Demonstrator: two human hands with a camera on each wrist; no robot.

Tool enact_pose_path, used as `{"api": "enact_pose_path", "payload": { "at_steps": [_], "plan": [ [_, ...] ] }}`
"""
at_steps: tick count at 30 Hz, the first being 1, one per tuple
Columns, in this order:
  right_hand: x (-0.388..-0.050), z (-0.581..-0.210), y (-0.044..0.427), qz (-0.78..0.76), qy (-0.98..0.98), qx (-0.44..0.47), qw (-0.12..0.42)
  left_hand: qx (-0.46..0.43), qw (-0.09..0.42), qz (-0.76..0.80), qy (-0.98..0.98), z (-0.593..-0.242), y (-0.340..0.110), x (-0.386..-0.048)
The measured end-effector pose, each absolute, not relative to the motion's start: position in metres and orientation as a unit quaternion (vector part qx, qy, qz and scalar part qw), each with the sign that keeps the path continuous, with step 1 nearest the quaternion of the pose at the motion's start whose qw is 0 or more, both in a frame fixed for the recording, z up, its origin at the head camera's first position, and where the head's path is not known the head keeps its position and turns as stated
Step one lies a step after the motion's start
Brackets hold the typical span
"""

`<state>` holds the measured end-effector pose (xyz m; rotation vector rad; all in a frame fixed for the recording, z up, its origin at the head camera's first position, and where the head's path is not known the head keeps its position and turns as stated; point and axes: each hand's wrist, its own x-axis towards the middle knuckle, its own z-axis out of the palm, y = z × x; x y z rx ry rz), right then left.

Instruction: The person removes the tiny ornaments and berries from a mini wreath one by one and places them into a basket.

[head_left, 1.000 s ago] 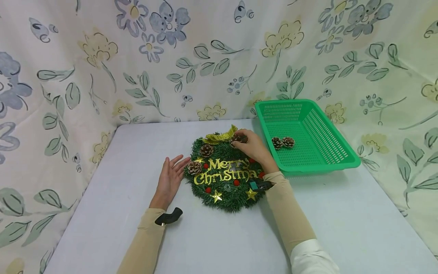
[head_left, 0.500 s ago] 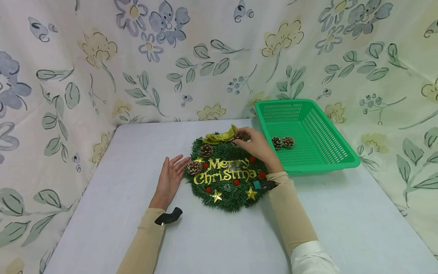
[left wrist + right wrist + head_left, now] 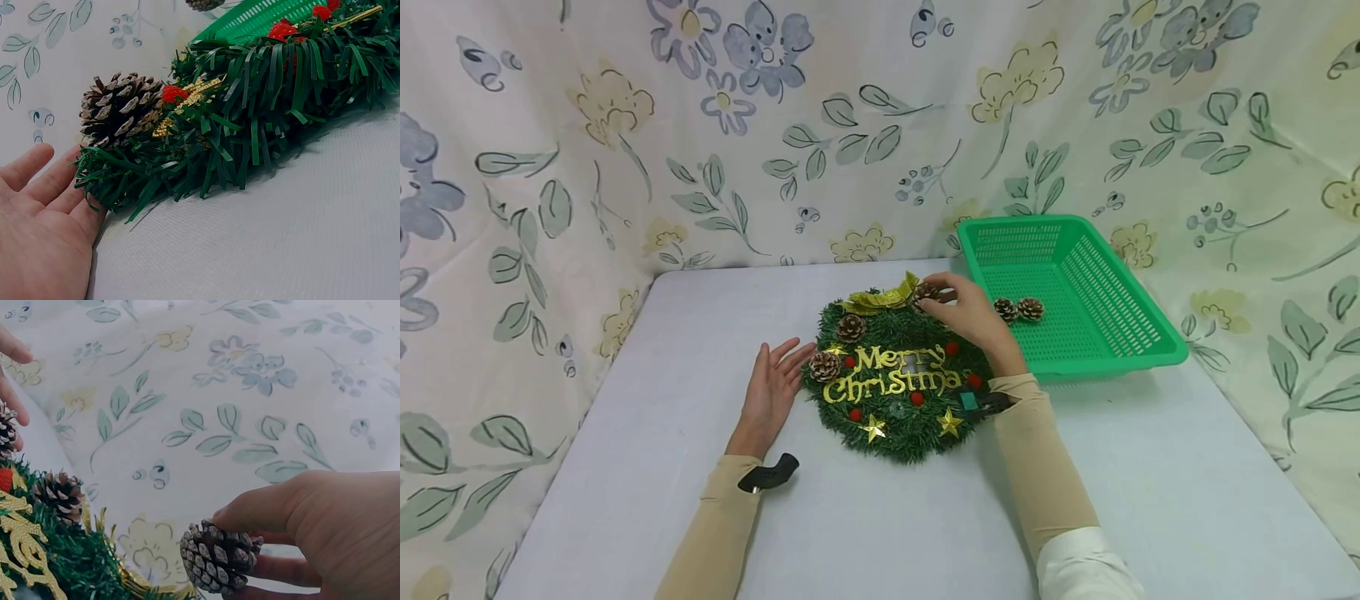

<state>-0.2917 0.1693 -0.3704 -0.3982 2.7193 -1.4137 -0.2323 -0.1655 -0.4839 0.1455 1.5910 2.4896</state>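
I log one Christmas wreath (image 3: 898,332), by my judgement part-dressed: two pine cones (image 3: 852,327) seated, two loose cones (image 3: 1030,309) left in the green basket (image 3: 1078,321). Held cone (image 3: 215,559): brown, pale-tipped scales, pinched by my right hand (image 3: 973,317) at the wreath's upper-right edge, contact unclear. Left hand (image 3: 771,387): fingers extended, at its left edge.

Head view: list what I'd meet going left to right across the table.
Left hand, leftmost pine cone on the wreath, second pine cone below the gold ribbon, held pine cone, right hand, green basket.
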Motion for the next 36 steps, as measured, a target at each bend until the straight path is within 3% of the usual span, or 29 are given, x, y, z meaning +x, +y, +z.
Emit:
{"api": "enact_pose_path", "payload": {
  "at_steps": [36],
  "plan": [
    [-0.289,-0.358,0.200,-0.480,0.875,-0.067,0.013,0.049,0.092,0.838,0.536,-0.484,-0.165,-0.233]
  ]
}}
